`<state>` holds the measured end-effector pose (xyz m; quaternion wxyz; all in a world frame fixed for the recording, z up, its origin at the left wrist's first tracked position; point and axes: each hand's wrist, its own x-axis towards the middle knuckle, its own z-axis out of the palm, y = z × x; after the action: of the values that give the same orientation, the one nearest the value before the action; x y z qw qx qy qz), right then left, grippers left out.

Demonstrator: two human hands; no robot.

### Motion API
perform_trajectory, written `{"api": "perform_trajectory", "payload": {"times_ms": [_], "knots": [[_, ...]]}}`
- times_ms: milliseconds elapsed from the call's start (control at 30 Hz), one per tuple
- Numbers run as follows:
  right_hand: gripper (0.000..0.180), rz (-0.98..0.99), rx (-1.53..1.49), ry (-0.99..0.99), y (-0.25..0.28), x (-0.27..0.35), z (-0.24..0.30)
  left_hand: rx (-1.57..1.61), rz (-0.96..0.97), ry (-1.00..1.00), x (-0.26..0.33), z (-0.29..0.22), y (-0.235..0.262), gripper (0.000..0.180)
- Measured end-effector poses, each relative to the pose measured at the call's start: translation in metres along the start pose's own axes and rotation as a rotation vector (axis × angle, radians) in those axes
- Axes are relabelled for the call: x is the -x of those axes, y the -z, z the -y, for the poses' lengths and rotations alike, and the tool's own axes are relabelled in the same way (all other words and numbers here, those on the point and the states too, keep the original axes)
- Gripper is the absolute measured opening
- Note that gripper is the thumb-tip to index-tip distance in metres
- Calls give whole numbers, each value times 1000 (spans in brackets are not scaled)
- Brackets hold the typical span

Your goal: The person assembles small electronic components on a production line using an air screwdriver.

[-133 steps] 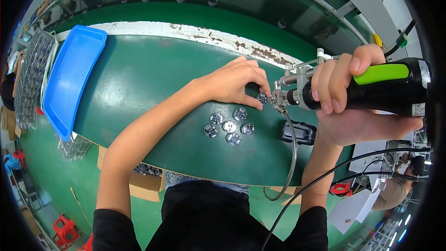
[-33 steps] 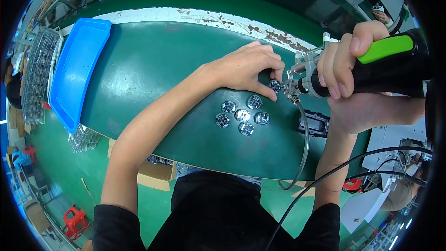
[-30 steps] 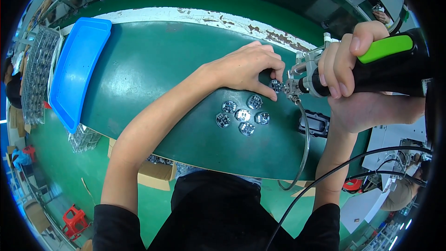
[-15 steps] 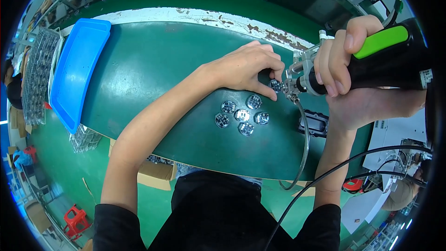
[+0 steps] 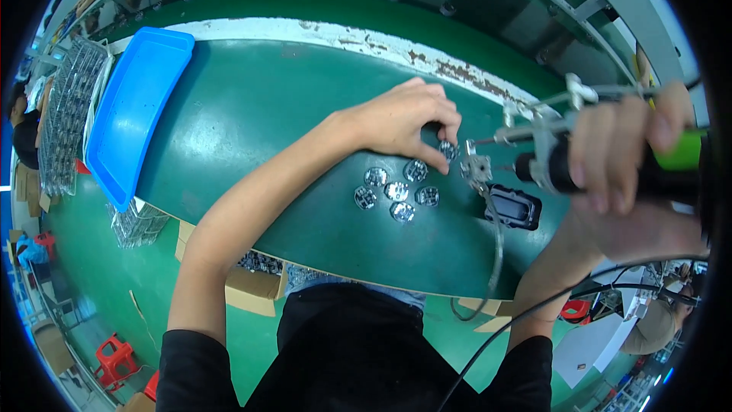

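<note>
My left hand [image 5: 408, 123] rests on the green table [image 5: 252, 122], its fingertips pinching a small round metal part [image 5: 448, 151]. My right hand [image 5: 633, 175] grips a black and green electric screwdriver [image 5: 610, 172], held sideways with its metal tip close to that part. Several more round silver parts [image 5: 396, 189] lie in a cluster just in front of my left hand. A small black fixture [image 5: 512, 207] sits under the screwdriver's nose.
A blue plastic tray [image 5: 133, 111] lies at the table's left end, with wire racks [image 5: 65, 111] beyond it. The table's far edge is chipped white. Cables hang off the near edge at the right. Cardboard boxes and red stools stand on the floor below.
My right hand has pulled the screwdriver to the right and lowered it, so its tip stands slightly off the held part. My left hand has stayed in place.
</note>
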<state>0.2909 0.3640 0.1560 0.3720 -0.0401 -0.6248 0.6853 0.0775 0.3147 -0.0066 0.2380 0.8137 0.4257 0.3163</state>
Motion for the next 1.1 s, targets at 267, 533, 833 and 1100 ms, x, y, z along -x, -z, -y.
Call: {"api": "perform_trajectory", "payload": {"times_ms": [267,533,833,1100], "knots": [[98,-30,42,79,11,-9,10,216,-69,96,28,-3,24,30],[109,-112,132,111,11,-23,-11,-461,-712,597,-35,91,53,47],[95,-100,89,217,20,-14,-22,-476,-714,698,-64,104,49,41],[79,30,126,221,18,-20,-22,-126,-219,56,-16,21,11,26]]}}
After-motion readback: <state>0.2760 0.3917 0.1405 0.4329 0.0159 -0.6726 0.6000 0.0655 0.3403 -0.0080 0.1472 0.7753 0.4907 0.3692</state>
